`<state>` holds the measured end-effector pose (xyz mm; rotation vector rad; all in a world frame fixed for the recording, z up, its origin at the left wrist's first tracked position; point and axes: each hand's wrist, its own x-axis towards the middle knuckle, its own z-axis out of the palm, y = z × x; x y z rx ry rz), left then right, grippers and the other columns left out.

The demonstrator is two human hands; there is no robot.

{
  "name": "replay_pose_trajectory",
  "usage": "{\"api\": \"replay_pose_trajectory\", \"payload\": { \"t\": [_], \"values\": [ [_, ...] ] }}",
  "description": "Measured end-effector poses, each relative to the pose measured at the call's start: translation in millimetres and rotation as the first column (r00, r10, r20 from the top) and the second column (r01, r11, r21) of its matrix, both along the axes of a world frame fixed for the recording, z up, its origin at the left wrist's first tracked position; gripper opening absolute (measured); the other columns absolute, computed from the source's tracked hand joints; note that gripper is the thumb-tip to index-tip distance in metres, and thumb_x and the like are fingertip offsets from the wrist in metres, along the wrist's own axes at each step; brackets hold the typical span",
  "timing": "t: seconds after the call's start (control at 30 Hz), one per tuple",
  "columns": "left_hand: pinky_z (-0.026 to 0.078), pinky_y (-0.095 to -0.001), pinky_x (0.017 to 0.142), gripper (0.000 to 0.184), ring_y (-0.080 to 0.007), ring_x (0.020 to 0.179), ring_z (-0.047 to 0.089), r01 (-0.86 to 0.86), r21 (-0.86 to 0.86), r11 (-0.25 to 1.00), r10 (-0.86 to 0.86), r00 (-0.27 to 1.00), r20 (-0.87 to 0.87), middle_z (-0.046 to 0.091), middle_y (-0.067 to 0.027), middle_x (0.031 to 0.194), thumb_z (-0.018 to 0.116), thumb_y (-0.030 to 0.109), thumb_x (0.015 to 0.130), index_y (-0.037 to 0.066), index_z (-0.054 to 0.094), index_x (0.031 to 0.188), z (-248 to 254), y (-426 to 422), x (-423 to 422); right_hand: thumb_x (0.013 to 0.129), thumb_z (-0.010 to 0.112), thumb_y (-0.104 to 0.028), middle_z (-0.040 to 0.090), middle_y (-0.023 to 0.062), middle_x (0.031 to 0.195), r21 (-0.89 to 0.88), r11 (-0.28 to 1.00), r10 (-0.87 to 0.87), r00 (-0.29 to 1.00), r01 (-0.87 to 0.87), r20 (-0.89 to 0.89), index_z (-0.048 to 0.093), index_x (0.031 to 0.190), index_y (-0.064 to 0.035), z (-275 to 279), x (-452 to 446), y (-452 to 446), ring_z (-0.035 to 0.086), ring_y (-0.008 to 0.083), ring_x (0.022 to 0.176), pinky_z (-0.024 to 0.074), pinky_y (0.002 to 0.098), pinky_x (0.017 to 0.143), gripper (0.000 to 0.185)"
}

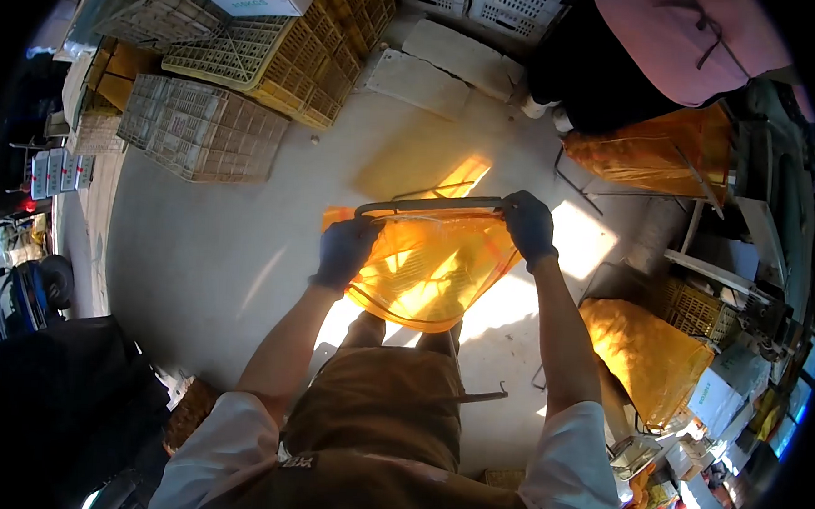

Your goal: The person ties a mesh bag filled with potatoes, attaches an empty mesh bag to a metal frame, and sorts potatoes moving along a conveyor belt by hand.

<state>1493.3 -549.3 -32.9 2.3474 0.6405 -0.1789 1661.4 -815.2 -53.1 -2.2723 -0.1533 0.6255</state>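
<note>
Two hands (347, 250) (528, 226) (both dark-gloved) grip one orange bag (425, 272).

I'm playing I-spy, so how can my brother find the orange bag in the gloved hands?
Find the big grey floor, then the dark-gloved left hand and right hand over it. The see-through orange bag stretches between them. Unlike the orange material over at the right, this one is held by both hands.

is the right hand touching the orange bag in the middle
Touching: the head view shows the gloved right hand closed on the rim of the orange bag.
</note>
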Motion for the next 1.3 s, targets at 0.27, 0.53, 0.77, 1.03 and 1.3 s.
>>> {"api": "replay_pose_trajectory", "payload": {
  "t": [0.27,0.53,0.77,1.03,1.3],
  "values": [
    [0.052,-0.0389,0.062,0.024,-0.0263,0.069,0.067,0.281,0.104,0.954,-0.270,0.957,-0.107,0.070,-0.0054,0.077,0.053,0.031,0.095,0.015,0.072,0.094,0.5,2.6,0.7,0.085,0.056,-0.013,0.071,0.0083,0.085,-0.076,0.997,-0.049,0.972,0.032,-0.229,0.071,0.096,-0.0063,12.9,3.5,-3.8,0.065,0.0151,0.073,0.0507,0.0294,0.068,0.020],
    [0.050,-0.0379,0.062,0.023,-0.0281,0.066,0.064,-0.101,-0.490,0.866,-0.057,0.953,-0.298,0.067,-0.0088,0.077,0.058,0.027,0.094,0.009,0.069,0.104,27.1,-10.1,-44.2,0.080,0.057,-0.003,0.065,0.0115,0.088,0.072,0.985,0.172,0.863,-0.157,-0.475,0.065,0.111,-0.0004,30.7,-18.0,-53.9,0.061,0.0220,0.081,0.0488,0.0309,0.075,0.032],
    [0.048,-0.0380,0.082,0.043,-0.0250,0.100,0.059,-0.212,-0.522,0.826,0.102,0.968,-0.231,0.059,-0.0171,0.110,0.060,0.007,0.079,-0.002,0.053,0.121,-13.7,-54.1,-140.8,0.073,0.068,-0.005,0.052,0.0149,0.126,-0.443,0.889,0.135,0.991,-0.116,0.012,0.051,0.131,-0.0109,27.3,-156.4,-123.4,0.054,0.0352,0.110,0.0464,0.0410,0.095,0.060],
    [0.046,-0.0342,0.064,0.026,-0.0151,0.071,0.056,-0.148,-0.663,0.734,-0.161,0.910,-0.382,0.061,-0.0038,0.076,0.067,0.027,0.085,0.003,0.064,0.093,-74.2,-133.3,-207.0,0.082,0.070,-0.025,0.062,0.0158,0.118,-0.354,0.933,-0.185,0.924,0.058,-0.335,0.052,0.132,-0.0095,30.9,-208.1,-147.4,0.062,0.0330,0.103,0.0500,0.0400,0.089,0.055],
    [0.043,-0.0342,0.057,0.029,-0.0114,0.065,0.053,-0.060,-0.805,0.590,-0.111,0.982,-0.155,0.059,-0.0002,0.072,0.060,0.034,0.093,0.006,0.065,0.086,-44.2,-135.9,-235.4,0.091,0.054,-0.029,0.068,0.0121,0.098,-0.311,0.933,-0.300,0.872,0.182,-0.387,0.057,0.123,-0.0007,33.2,-229.9,-156.2,0.066,0.0193,0.085,0.0513,0.0301,0.075,0.043]
  ]
}}
